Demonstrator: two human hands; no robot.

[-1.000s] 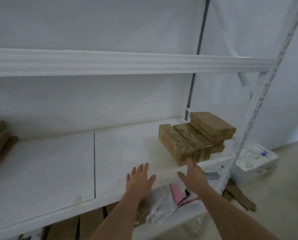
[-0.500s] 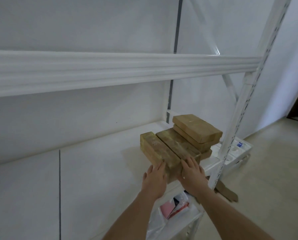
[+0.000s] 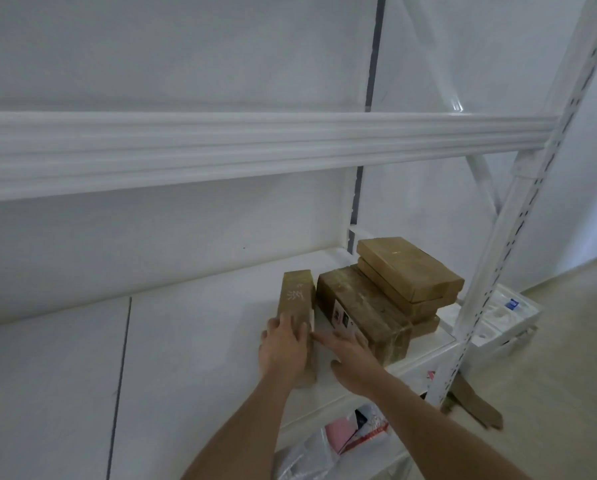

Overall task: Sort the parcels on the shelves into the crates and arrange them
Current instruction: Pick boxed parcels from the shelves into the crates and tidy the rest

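Head camera looks forward and down, close over the shelf [image 3: 193,341].

Shelf board [image 3: 193,341]: narrow parcel [image 3: 295,299] stands left of wide parcel [image 3: 362,310], a gap between them. Stack of flat parcels [image 3: 407,271] sits right of and behind wide parcel, touching it. Left hand [image 3: 285,348] lies on narrow parcel's near end; right hand [image 3: 350,355] beside it, before wide parcel. Upright post [image 3: 497,258] at right; tray [image 3: 497,317] on floor beyond

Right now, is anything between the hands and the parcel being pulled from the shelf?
Nothing visible. The left hand already rests on the narrow parcel; the right hand lies in the gap beside the wider parcel. No crate is in view.
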